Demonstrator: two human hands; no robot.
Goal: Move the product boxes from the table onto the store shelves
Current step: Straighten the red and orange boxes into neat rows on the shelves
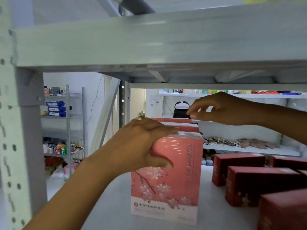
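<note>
**shelving step: a box being seated.** the left hand (144, 143) grips the upper left corner of a tall pink cardboard box printed with blossom branches (174, 180). its fingers (166, 130) lie pressed together flat across the lid, and the thumb hooks onto the front face beneath them. the pink cardboard box stands upright on the white metal shelf (116, 205), directly under those fingers, its base apparently down on the board. just beyond the fingers, two more pink boxes of the same kind (179, 125) line up behind it, only their tops showing. the right hand (221, 110) hovers above that rear row, its fingers (192, 113) loosely curled with thumb and forefinger close. we see nothing held between them, and we cannot tell whether they touch a lid. to the right of the fingers, well apart, dark red rectangular cartons (259, 185) occupy the same shelf. the grey steel beam of the shelf above (149, 42) runs over both hands.

we judge this box nearly placed. the next move calls for nudging it back flush against the row behind and squaring its face. the fingers must then come free without tipping so tall a box, before another is fetched from the counter, which is out of view here.
</note>
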